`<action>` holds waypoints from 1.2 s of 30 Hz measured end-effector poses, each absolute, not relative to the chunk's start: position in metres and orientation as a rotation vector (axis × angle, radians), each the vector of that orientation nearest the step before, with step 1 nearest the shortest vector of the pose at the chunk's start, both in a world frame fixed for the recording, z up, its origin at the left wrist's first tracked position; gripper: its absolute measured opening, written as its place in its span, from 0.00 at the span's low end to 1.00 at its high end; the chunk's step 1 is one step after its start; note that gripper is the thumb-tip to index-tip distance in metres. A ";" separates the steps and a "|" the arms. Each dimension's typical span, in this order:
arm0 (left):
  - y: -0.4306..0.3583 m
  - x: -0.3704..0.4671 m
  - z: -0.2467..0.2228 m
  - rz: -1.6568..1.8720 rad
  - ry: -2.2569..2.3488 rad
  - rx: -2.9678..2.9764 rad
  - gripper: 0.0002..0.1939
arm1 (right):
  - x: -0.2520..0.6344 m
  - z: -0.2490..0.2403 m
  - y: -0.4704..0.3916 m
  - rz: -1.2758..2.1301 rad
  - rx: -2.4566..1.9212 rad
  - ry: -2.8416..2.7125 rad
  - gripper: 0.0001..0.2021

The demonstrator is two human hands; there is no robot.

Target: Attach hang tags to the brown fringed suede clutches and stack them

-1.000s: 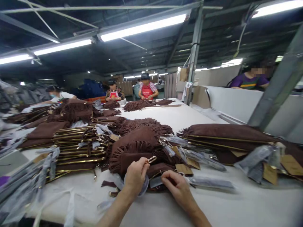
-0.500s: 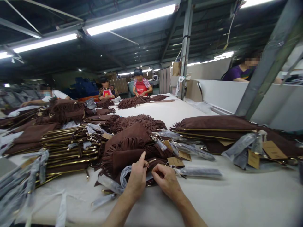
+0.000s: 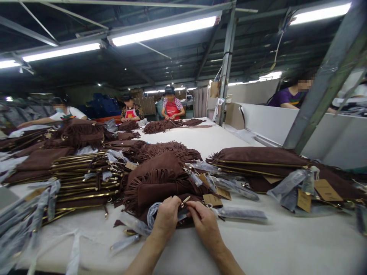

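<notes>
Dark brown, soft-looking material with long fringe is making up the front bag (image 3: 157,194), which is lying on the white table (image 3: 298,246) just beyond the two hands, near the middle of the scene. The left hand (image 3: 166,218) is pinching a small gold clasp (image 3: 186,199) between thumb and forefinger, and the clasp is pointing toward the far right, over the near part of the bag. The right hand (image 3: 205,220) is reaching to it from the right side; its thumb and forefinger are bending toward each other just beside the clasp, but I cannot tell if they are gripping something thin between them.

Just left of the left hand, a coil of clear plastic (image 3: 151,214) is lying against the bag. To the right of the right hand, a plastic-wrapped strip (image 3: 243,214) is lying near a cardboard tag (image 3: 212,200). Farther left, a stack of brown bags (image 3: 86,181) is showing many gold edges, one above another. On the right, a brown pile (image 3: 258,156) is resting on the table, with grey wrapped pieces (image 3: 288,191) at its near side.

On the far side, a person in a red apron (image 3: 172,109) is standing behind fringed pieces (image 3: 160,127). At the far right, a person in purple (image 3: 282,97) is bending behind a white partition (image 3: 269,123).
</notes>
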State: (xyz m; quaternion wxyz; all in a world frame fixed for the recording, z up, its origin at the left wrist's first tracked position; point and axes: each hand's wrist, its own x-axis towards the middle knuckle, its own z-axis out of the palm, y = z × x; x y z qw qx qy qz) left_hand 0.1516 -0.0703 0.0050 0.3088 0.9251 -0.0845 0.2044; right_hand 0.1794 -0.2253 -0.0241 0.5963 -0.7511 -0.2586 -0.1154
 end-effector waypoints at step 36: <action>-0.098 0.159 0.005 0.289 -0.189 1.950 0.09 | 0.174 -0.024 -0.253 0.091 -1.294 -0.002 0.24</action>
